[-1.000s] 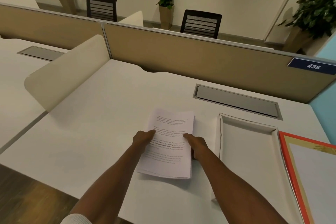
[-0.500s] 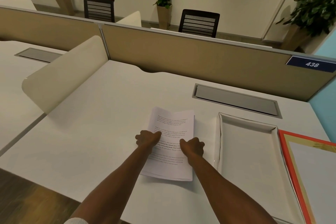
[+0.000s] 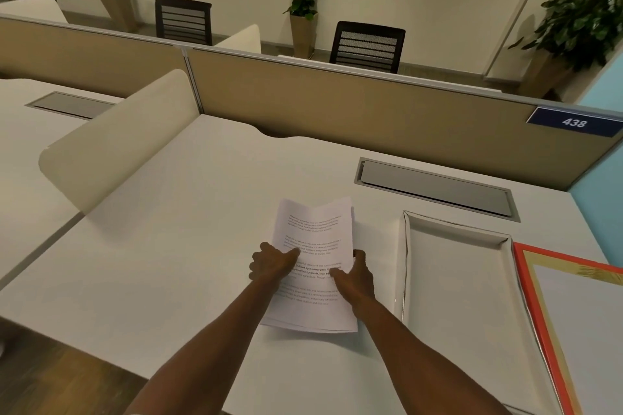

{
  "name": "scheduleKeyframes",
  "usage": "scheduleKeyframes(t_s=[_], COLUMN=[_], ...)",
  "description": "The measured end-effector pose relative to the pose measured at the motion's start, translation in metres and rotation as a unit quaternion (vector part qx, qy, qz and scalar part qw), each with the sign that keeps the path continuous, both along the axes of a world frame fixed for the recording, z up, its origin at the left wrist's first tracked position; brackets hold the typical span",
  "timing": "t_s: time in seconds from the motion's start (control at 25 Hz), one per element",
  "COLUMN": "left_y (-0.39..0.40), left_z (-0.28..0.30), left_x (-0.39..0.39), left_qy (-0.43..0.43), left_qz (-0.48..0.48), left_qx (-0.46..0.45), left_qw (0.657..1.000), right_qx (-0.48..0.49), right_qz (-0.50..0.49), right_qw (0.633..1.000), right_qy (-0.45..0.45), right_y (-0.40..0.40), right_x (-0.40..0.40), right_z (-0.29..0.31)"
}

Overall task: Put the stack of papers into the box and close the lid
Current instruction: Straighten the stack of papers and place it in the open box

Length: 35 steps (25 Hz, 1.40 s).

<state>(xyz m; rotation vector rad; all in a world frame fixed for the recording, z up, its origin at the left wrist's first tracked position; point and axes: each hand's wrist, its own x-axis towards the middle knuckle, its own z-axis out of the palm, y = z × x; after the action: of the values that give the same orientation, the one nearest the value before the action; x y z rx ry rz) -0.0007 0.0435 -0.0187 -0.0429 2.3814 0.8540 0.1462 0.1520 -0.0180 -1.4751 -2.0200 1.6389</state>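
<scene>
A stack of printed white papers (image 3: 315, 232) is at the middle of the white desk, its far end bowed upward and its near edge casting a shadow on the desk. My left hand (image 3: 271, 264) grips the stack's left edge with the thumb on top. My right hand (image 3: 357, 274) grips its right edge, fingers curled around it. To the right lies the open white box (image 3: 406, 280), shallow and empty. Its lid (image 3: 526, 283), red-edged with a gold border, lies further right, partly cut off by the frame.
A grey cable hatch (image 3: 435, 190) is set into the desk (image 3: 188, 263) behind the box. A tan partition (image 3: 337, 108) runs along the back and a cream divider (image 3: 111, 145) stands at the left. Chairs and potted plants are beyond.
Both hands have shifted from lying on top of the papers to gripping the two side edges. The stack's far end now curls up off the desk.
</scene>
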Motion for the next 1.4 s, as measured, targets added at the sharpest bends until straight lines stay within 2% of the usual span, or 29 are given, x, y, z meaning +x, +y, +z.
scheduleKeyframes(t_s=[0.08, 0.16, 0.24, 0.32, 0.36, 0.52, 0.68, 0.84, 1.0, 1.08, 1.2, 1.4], left_y=[0.0, 0.0, -0.001, 0.0, 0.0, 0.002, -0.002, 0.001, 0.02, 0.039, 0.08, 0.136], left_z=[0.001, 0.002, 0.003, 0.005, 0.006, -0.002, 0.005, 0.017, 0.039, 0.056, 0.062, 0.056], left_x=[0.001, 0.0, -0.004, -0.009, -0.011, -0.014, -0.005, -0.002, 0.017, 0.04, 0.073, 0.134], left_qy=[0.009, 0.007, -0.013, -0.036, -0.042, -0.059, -0.076, -0.144, -0.239, -0.276, -0.285, -0.227], left_qz=[-0.001, -0.009, -0.021, -0.034, -0.038, -0.051, -0.043, -0.016, -0.061, -0.088, -0.099, -0.16], left_qx=[-0.003, 0.0, 0.012, 0.023, 0.023, 0.023, 0.06, 0.152, 0.247, 0.275, 0.296, 0.25], left_qw=[1.0, 1.0, 1.0, 0.999, 0.998, 0.997, 0.994, 0.978, 0.937, 0.917, 0.906, 0.927], right_qx=[-0.032, -0.106, -0.227, -0.312, -0.322, -0.289, -0.201, -0.25, -0.283, -0.27, -0.22, -0.197], right_qz=[0.013, -0.045, -0.151, -0.163, -0.143, -0.051, 0.008, 0.002, 0.009, 0.015, 0.006, -0.052], right_qw=[0.999, 0.992, 0.959, 0.932, 0.932, 0.953, 0.975, 0.954, 0.924, 0.922, 0.94, 0.96], right_qy=[0.028, 0.058, 0.078, 0.088, 0.083, 0.076, 0.092, 0.166, 0.256, 0.278, 0.262, 0.195], right_y=[0.004, 0.012, 0.018, 0.023, 0.024, 0.027, 0.031, 0.042, 0.064, 0.079, 0.11, 0.154], right_x=[0.004, 0.008, 0.011, 0.016, 0.016, 0.014, 0.014, 0.039, 0.084, 0.11, 0.156, 0.221], right_z=[0.0, -0.004, -0.004, -0.002, 0.002, 0.011, 0.018, 0.034, 0.057, 0.074, 0.096, 0.094])
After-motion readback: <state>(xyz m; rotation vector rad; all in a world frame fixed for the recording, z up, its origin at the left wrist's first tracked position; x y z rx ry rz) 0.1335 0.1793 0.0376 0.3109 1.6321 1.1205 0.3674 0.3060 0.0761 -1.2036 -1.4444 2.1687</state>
